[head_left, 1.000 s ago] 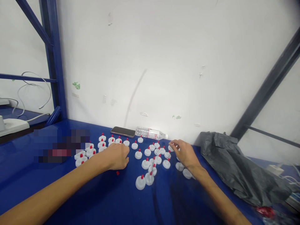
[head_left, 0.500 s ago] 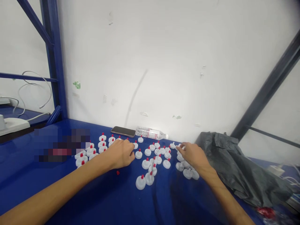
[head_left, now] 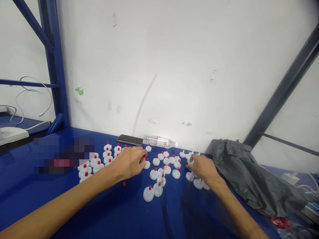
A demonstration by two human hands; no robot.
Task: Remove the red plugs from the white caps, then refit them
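My left hand (head_left: pixel 132 161) is over the white caps with red tips at the left. Its thumb and forefinger pinch a small red tip, and a white cap (head_left: pixel 147 163) stands just to the right of the fingers. Among the white caps without red tips at the right is my right hand (head_left: pixel 201 166), its fingers bent round something they mostly hide. Several white caps with red tips (head_left: pixel 176 173) stand between the hands. A loose red tip (head_left: pixel 124 184) lies on the blue table (head_left: pixel 119 212), below my left wrist.
Against the wall lie a phone (head_left: pixel 130 140) and a clear plastic bottle (head_left: pixel 160 141). A dark grey plastic bag (head_left: pixel 249 176) covers the right side. A blue metal frame (head_left: pixel 58 66) rises at the left, with white cables behind it.
My left hand has moved slightly right and its red tip now shows between the fingers. My right hand has shifted a little down and its fingers have curled further over the plain caps.
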